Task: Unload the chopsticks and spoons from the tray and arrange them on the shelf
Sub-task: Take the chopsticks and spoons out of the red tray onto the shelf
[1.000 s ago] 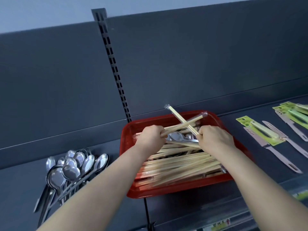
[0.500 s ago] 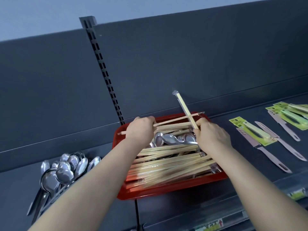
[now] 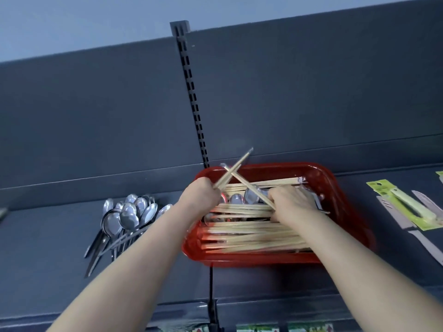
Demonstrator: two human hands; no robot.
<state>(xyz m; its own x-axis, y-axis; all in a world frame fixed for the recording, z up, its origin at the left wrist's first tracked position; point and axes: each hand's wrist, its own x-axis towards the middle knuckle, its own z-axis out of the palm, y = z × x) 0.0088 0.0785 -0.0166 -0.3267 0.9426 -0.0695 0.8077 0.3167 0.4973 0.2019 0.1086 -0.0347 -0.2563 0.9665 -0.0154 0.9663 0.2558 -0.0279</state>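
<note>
At the tray's (image 3: 335,183) 10 o'clock corner, your left hand (image 3: 200,195) and right hand (image 3: 291,200) each grip chopsticks (image 3: 239,161) near one end; they look light, stiff and slippery, so pinch mid-length.

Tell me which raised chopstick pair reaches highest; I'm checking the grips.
The left hand's pair: its tip pokes past the red tray's back rim; the right hand's pair, crossing it, ends lower.

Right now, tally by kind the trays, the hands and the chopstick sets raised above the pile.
Red tray: 1
Hands: 2, left hand, right hand
Raised chopstick sets: 2, left-hand set, right-hand set
Total: 5
</note>
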